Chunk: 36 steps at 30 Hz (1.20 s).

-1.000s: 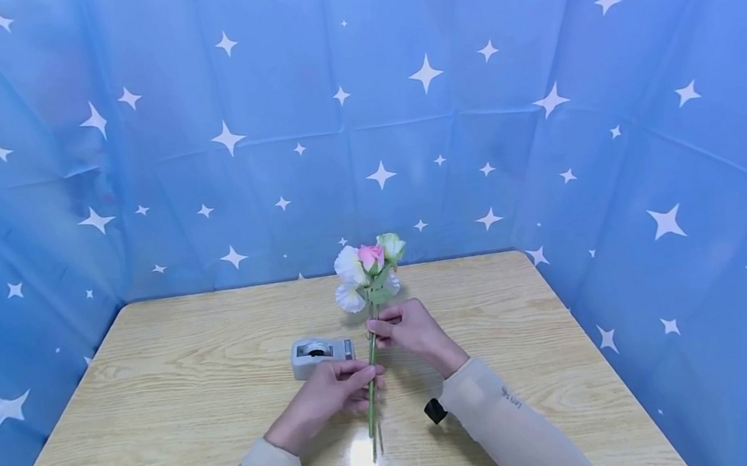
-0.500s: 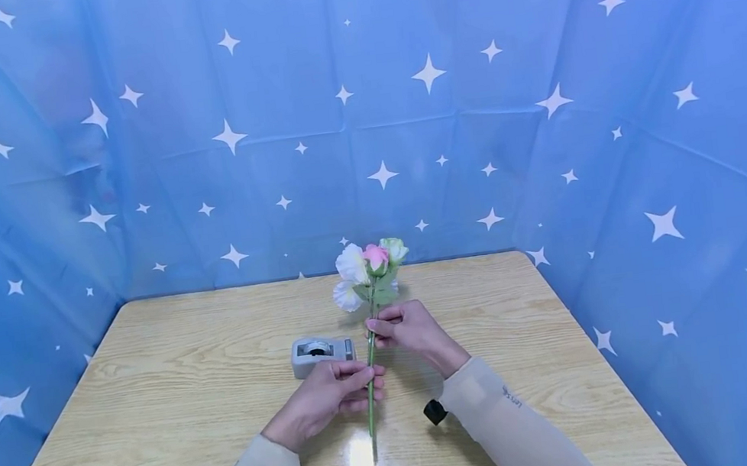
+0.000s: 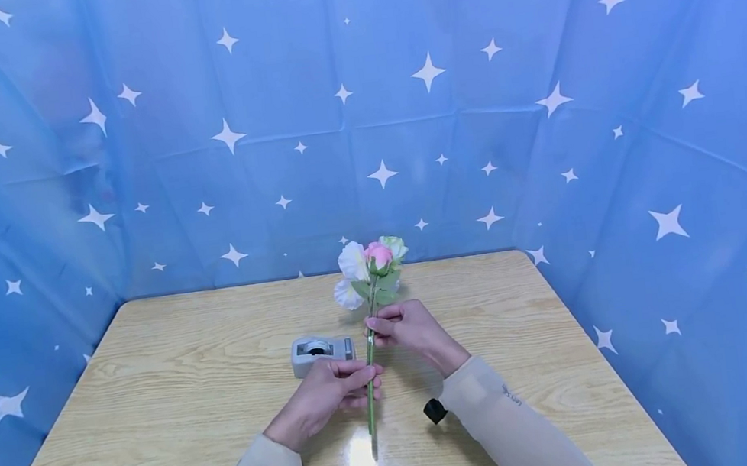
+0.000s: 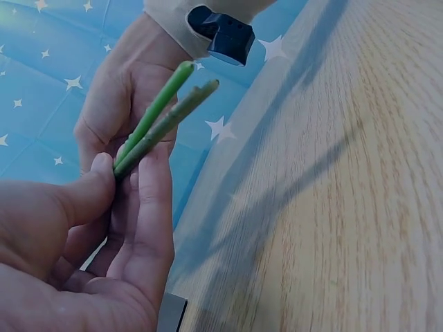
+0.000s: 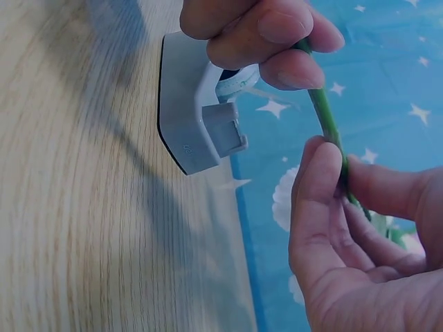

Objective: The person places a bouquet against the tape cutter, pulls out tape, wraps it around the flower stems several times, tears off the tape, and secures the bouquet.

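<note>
A small bunch of flowers with white petals [image 3: 353,261], a pink rose [image 3: 378,255] and a pale green bloom [image 3: 394,247] stands tilted above the table. My right hand [image 3: 413,336] pinches the green stems [image 5: 325,117] between thumb and fingers, just below the leaves. Lower down, my left hand [image 3: 330,395] pinches the same stems with thumb and fingers. Two stem ends [image 4: 160,111] stick out past the left thumb in the left wrist view, slightly apart at their tips. Close behind the left hand sits a grey tape dispenser [image 3: 311,354] with a roll in it.
The wood-grain table [image 3: 189,377] has its far edge just behind the flowers. A blue cloth with white stars [image 3: 291,119] hangs behind and on both sides. Black wrist cameras [image 3: 435,410] are worn below both wrists.
The bunch has turned a little in my fingers; the pink rose has shifted slightly right and its green base shows more. Both hands keep almost the same place and grip.
</note>
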### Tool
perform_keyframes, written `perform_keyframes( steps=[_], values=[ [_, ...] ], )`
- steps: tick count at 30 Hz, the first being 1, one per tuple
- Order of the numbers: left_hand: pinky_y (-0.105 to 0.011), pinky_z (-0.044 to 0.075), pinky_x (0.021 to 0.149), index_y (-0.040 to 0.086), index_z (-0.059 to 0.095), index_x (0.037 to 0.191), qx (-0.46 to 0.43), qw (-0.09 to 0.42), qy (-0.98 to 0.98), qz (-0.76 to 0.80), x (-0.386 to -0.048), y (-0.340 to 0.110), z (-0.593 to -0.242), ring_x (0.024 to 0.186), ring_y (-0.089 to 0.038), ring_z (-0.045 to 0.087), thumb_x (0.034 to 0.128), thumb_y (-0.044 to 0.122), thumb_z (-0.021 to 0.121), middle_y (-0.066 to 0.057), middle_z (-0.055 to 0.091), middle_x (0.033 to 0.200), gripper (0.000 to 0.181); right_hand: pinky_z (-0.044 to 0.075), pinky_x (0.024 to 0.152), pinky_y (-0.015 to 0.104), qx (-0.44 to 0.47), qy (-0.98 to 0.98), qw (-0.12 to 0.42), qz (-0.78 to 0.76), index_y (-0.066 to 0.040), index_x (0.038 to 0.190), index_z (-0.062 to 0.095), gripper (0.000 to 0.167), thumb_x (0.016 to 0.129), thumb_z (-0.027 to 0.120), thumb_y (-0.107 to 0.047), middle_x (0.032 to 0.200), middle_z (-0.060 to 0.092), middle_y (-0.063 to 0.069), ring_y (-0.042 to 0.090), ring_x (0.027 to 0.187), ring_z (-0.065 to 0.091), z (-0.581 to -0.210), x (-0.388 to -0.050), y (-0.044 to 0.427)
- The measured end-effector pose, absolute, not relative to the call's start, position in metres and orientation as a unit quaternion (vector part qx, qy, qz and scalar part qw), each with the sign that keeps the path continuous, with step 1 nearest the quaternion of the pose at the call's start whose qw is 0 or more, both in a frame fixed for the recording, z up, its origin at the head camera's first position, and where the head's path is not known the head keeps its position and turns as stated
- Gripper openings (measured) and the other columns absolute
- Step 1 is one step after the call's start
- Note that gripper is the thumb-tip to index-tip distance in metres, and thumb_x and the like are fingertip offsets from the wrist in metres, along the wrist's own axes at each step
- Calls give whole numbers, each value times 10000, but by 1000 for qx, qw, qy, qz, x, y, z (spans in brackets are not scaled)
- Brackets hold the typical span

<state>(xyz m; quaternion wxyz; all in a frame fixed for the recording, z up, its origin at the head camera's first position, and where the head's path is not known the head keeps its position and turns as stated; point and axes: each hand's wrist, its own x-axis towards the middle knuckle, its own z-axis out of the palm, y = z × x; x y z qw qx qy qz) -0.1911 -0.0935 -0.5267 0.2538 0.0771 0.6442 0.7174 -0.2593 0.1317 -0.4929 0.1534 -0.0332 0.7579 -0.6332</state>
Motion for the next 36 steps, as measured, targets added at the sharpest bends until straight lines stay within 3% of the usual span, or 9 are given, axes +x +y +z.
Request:
perform_keyframes(
  steps=[8, 16, 23, 29, 36],
  values=[
    [-261, 734, 856, -124, 769, 1397, 76, 239, 656, 712, -190, -91, -525, 964, -155, 878, 1154, 153, 760, -173, 894, 1150, 368, 734, 985, 352, -36, 752, 158, -639, 86, 1298, 814, 356, 1116, 830, -218, 1040, 866, 78, 118, 868, 828, -493, -259, 132],
    [-289, 742, 857, -145, 778, 1355, 81, 215, 681, 696, -188, -88, -524, 904, -110, 865, 1157, 175, 763, -218, 891, 1134, 377, 717, 1085, 470, -36, 740, 172, -649, 108, 1362, 785, 402, 1124, 818, -215, 1086, 872, 89, 120, 888, 832, -493, -260, 133],
    [-293, 744, 853, -144, 795, 1310, 78, 201, 689, 692, -188, -85, -521, 873, -115, 867, 1150, 199, 776, -233, 885, 1103, 379, 741, 998, 390, -51, 745, 160, -646, 126, 1372, 772, 380, 1153, 770, -185, 1164, 876, 193, 167, 937, 840, -494, -260, 134],
    [-301, 746, 835, -136, 811, 1278, 77, 178, 701, 686, -185, -83, -519, 900, -176, 885, 1149, 203, 781, -264, 880, 1090, 364, 740, 875, 290, -48, 746, 136, -650, 132, 1346, 781, 337, 1161, 745, -147, 1067, 876, 166, 185, 919, 847, -490, -257, 132],
    [-378, 758, 820, -102, 843, 1224, 73, 143, 740, 654, -183, -80, -516, 810, -131, 856, 1127, 183, 808, -253, 883, 1030, 303, 755, 915, 376, -49, 750, 124, -648, 115, 1315, 805, 339, 1156, 766, -182, 1068, 875, 193, 228, 940, 865, -490, -256, 132]
  ],
)
